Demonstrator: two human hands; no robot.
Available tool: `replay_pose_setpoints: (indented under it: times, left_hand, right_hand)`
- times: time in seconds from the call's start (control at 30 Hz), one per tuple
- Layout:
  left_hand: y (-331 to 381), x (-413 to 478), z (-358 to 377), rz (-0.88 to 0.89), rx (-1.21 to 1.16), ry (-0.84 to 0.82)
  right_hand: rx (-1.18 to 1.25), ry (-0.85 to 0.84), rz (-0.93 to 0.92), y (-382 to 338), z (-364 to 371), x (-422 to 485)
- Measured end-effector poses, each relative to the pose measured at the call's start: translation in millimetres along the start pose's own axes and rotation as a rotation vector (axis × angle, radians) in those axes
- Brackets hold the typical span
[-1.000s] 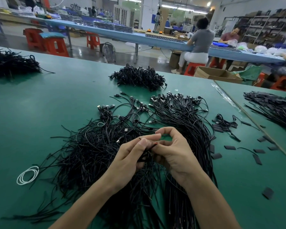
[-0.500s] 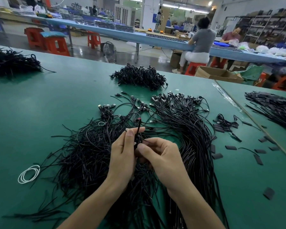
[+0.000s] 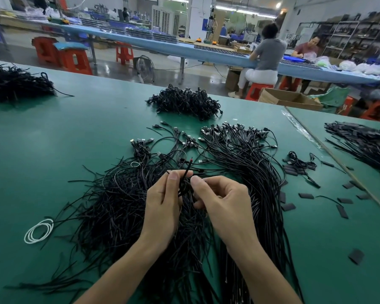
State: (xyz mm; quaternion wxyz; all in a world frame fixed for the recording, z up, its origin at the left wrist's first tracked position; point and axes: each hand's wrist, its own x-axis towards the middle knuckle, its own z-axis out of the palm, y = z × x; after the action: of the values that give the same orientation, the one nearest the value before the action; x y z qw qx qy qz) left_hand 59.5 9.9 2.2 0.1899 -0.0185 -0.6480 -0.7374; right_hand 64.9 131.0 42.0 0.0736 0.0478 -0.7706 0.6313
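Pinching a thin black cable [image 3: 187, 171] in both grips: left hand [image 3: 162, 207] clamped on it by thumb and forefinger, right hand [image 3: 225, 205] curled on what looks like its coiled part. Held between the grips, just above the loose cable heap [image 3: 119, 205] on the green surface [image 3: 42, 150].

Factory floor, cable assembly. Black cables [image 3: 239, 154] are heaped loose on a big green table [image 3: 53, 150], with tied bundles [image 3: 184, 104] stacked behind. A long blue bench [image 3: 162, 49] is run across the hall; red stools [image 3: 75, 60] are set along it and two workers [image 3: 268, 53] are seated there. Racks [image 3: 349, 34] are lined along the back wall. A carton [image 3: 290, 98] and fan [image 3: 145, 66] are kept on the floor.
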Motion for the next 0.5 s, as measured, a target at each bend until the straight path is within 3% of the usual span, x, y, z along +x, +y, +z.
replay_pose_setpoints:
  times: [0.2,0.5]
  left_hand:
    - [-0.2,1.3,-3.6,0.052,0.109,0.010]
    - [2.8,-1.2,-2.6,0.021,0.087,-0.018]
  right_hand:
    - [0.004,-0.062,0.031,-2.4,-4.1,4.8]
    - [0.021,-0.027,0.019,2.9,-6.4,7.7]
